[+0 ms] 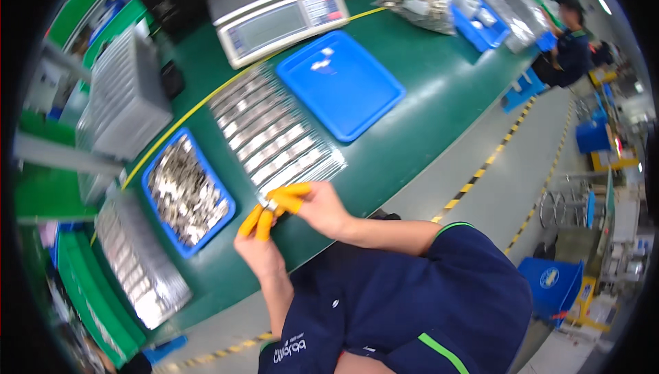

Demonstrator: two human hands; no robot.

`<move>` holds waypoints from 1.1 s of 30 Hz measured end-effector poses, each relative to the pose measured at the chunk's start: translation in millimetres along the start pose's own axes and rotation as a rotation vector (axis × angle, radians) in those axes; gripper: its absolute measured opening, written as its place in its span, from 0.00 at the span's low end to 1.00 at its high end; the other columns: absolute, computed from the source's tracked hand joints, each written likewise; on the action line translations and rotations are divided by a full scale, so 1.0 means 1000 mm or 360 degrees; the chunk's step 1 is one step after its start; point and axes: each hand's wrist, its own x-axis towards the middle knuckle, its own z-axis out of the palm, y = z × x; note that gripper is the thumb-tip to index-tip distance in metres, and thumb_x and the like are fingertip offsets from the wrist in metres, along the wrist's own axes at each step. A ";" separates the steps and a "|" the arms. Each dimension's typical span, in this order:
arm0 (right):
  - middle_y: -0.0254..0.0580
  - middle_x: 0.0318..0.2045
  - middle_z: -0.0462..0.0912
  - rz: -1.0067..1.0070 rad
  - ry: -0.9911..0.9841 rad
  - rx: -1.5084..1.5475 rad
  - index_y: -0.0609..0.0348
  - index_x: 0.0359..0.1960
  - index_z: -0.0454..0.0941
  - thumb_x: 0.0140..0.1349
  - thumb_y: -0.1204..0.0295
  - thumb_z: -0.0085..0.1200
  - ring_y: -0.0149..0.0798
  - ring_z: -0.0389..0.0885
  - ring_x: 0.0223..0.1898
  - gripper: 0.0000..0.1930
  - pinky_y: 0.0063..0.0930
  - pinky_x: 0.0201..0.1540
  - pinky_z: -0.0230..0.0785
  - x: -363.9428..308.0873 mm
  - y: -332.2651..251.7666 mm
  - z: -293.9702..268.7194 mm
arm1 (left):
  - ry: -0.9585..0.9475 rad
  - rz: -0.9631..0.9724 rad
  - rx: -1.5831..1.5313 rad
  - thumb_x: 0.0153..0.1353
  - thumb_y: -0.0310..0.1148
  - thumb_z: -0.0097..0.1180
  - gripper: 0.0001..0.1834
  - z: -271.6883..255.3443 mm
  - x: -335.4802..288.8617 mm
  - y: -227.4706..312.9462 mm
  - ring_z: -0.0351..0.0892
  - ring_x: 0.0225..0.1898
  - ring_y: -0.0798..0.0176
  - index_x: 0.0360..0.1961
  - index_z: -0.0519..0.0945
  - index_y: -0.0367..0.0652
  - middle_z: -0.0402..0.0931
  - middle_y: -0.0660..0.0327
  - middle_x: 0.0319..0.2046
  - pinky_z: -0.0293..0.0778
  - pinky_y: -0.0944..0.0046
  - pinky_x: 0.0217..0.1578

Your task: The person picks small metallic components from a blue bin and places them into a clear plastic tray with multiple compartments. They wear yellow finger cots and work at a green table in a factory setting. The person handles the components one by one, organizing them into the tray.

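My left hand and my right hand, both with yellow finger covers, meet at the near end of a clear plastic tray. Between their fingertips is a small shiny metal part, pinched from both sides; its exact shape is too small to tell. Just beyond the hands lies the clear tray, with rows of silvery metal pieces in its slots. To the left of my hands, a blue tray holds a heap of loose metal pieces.
A shallow blue tray with a few small pieces sits beyond the clear one, near a weighing scale. Stacked clear trays stand at left; another filled tray lies nearer. A bag of metal parts rests far right. Another person sits beyond.
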 end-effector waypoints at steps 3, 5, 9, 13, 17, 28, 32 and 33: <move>0.39 0.35 0.81 -0.0055 0.0095 -0.0058 0.70 0.42 0.77 0.59 0.77 0.53 0.27 0.78 0.35 0.11 0.21 0.40 0.72 -0.004 -0.001 0.003 | 0.0046 -0.0016 -0.0054 0.52 0.19 0.58 0.13 0.013 -0.003 0.014 0.78 0.30 0.64 0.39 0.77 0.24 0.78 0.53 0.32 0.74 0.69 0.36; 0.39 0.36 0.81 -0.0218 0.0127 -0.0089 0.70 0.43 0.77 0.59 0.78 0.53 0.27 0.78 0.36 0.11 0.20 0.41 0.72 -0.007 0.002 0.008 | -0.0002 0.0034 -0.0108 0.51 0.18 0.59 0.13 0.015 -0.005 0.012 0.78 0.31 0.64 0.39 0.77 0.26 0.78 0.53 0.32 0.75 0.68 0.36; 0.37 0.36 0.80 -0.0190 0.0039 -0.0151 0.68 0.41 0.78 0.58 0.78 0.54 0.27 0.77 0.37 0.10 0.20 0.42 0.70 -0.004 -0.003 0.004 | -0.0045 0.0039 -0.0216 0.50 0.18 0.60 0.14 0.011 -0.003 0.009 0.79 0.30 0.65 0.41 0.77 0.28 0.79 0.54 0.31 0.75 0.70 0.34; 0.37 0.37 0.80 0.0139 -0.0257 -0.0357 0.65 0.40 0.79 0.55 0.79 0.56 0.29 0.76 0.39 0.10 0.20 0.44 0.69 0.000 -0.021 -0.014 | -0.0185 -0.0022 -0.0212 0.49 0.17 0.60 0.14 0.000 -0.004 0.015 0.80 0.29 0.64 0.39 0.77 0.29 0.79 0.54 0.31 0.76 0.69 0.33; 0.38 0.37 0.80 0.0415 -0.0347 -0.0424 0.66 0.39 0.79 0.52 0.80 0.59 0.30 0.77 0.39 0.11 0.20 0.43 0.70 -0.002 -0.032 -0.021 | -0.0301 -0.0062 -0.0099 0.48 0.17 0.61 0.13 -0.001 -0.009 0.019 0.79 0.28 0.65 0.37 0.76 0.31 0.78 0.56 0.30 0.77 0.69 0.32; 0.38 0.34 0.79 -0.0072 -0.0347 -0.0597 0.64 0.33 0.82 0.48 0.82 0.61 0.31 0.77 0.37 0.09 0.23 0.42 0.69 -0.010 -0.023 -0.019 | -0.0478 -0.0240 -0.0209 0.52 0.21 0.60 0.11 -0.002 -0.016 0.019 0.78 0.27 0.65 0.37 0.75 0.34 0.78 0.58 0.29 0.75 0.70 0.29; 0.37 0.33 0.79 -0.0504 -0.0211 -0.1013 0.61 0.34 0.82 0.49 0.81 0.59 0.32 0.76 0.38 0.09 0.24 0.43 0.68 -0.007 -0.024 -0.016 | -0.0289 -0.0109 -0.0145 0.56 0.24 0.57 0.13 0.003 -0.018 0.011 0.81 0.33 0.60 0.43 0.75 0.32 0.79 0.53 0.34 0.77 0.69 0.33; 0.34 0.32 0.79 -0.0568 -0.0068 -0.1148 0.58 0.31 0.83 0.47 0.79 0.62 0.33 0.75 0.38 0.08 0.26 0.44 0.66 -0.007 -0.027 -0.012 | -0.0222 -0.0005 -0.0118 0.57 0.25 0.56 0.14 0.003 -0.017 0.014 0.81 0.34 0.58 0.44 0.75 0.31 0.79 0.52 0.36 0.77 0.68 0.33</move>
